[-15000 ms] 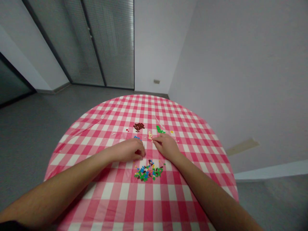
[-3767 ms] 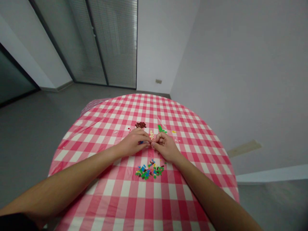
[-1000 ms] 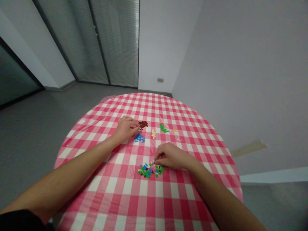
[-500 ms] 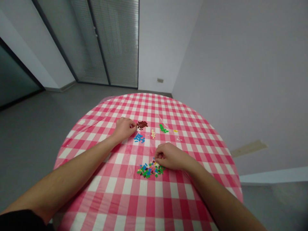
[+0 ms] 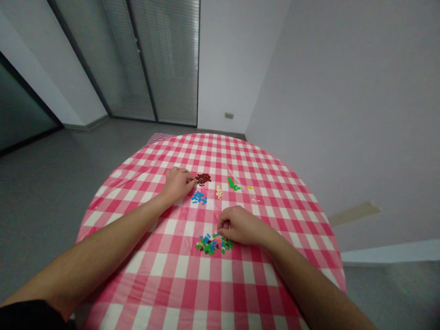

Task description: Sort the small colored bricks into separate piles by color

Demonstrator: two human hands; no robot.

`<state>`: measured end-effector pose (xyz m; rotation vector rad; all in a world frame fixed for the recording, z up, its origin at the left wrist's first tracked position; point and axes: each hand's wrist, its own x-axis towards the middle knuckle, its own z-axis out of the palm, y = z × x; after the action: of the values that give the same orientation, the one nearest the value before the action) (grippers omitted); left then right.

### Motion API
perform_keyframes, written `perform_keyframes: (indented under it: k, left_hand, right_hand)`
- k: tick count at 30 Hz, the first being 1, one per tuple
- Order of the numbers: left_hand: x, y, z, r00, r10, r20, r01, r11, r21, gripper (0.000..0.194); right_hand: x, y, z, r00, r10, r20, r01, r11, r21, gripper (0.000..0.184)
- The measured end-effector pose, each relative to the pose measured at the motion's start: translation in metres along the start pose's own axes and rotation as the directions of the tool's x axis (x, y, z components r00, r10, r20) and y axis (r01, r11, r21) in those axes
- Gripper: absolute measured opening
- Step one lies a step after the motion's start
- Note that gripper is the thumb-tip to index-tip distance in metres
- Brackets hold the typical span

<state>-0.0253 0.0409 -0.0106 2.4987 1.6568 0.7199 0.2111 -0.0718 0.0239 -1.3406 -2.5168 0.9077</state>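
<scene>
Tiny colored bricks (image 5: 210, 244): most of them lie in one mixed heap on the cloth, close to the person. Blue, green and dark red ones are all jumbled up in it.

Left hand (image 5: 178, 184): it is curled up, with the fingers and thumb pinched nearly shut, right beside the dark red pile (image 5: 203, 178). The fingers hide any brick, so I cannot tell if it holds one.

Right hand (image 5: 239, 231): it is curled too, with the fingertips pointing down at the edge of the mixed heap. I cannot tell if it has hold of a brick.

Small piles: the blue pile (image 5: 199, 197), pale yellow pile (image 5: 219, 192) and green pile (image 5: 233, 184) sit in a line past the heap, near the dark red one. Each has just one color, so they seem kept apart on purpose.

Tablecloth: a pink and white checked tablecloth (image 5: 144, 284) covers the round table, and all the bricks lie on it.
</scene>
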Motion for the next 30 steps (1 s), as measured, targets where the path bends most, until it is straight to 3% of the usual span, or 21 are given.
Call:
perform_keyframes:
  k: [10, 17, 23, 27, 30]
  left_hand:
    - [-0.003, 0.006, -0.003, 1.0, 0.003, 0.008, -0.003, 1.0, -0.01, 0.026]
    - [-0.008, 0.013, -0.005, 0.997, 0.07, -0.022, -0.071, 0.995, -0.066, 0.023]
    - [-0.011, 0.016, -0.003, 0.981, 0.191, -0.045, -0.196, 0.97, -0.147, 0.02]
    - [-0.013, 0.018, -0.005, 0.969, 0.232, -0.091, -0.245, 0.95, -0.194, 0.017]
    - [-0.016, 0.026, -0.009, 0.944, 0.314, -0.103, -0.331, 0.9, -0.284, 0.015]
  right_hand:
    - [0.0, -0.005, -0.005, 0.996, 0.088, 0.011, -0.087, 0.994, -0.063, 0.016]
    - [-0.002, -0.008, -0.001, 0.999, 0.031, 0.026, -0.029, 0.995, -0.099, 0.014]
    - [-0.001, -0.012, 0.002, 1.0, 0.029, -0.01, -0.03, 0.993, -0.115, 0.009]
    - [0.002, -0.007, 0.002, 0.993, 0.027, -0.118, -0.025, 0.999, 0.02, 0.01]
    - [0.007, 0.006, -0.001, 0.961, 0.135, -0.243, -0.071, 0.965, 0.253, 0.009]
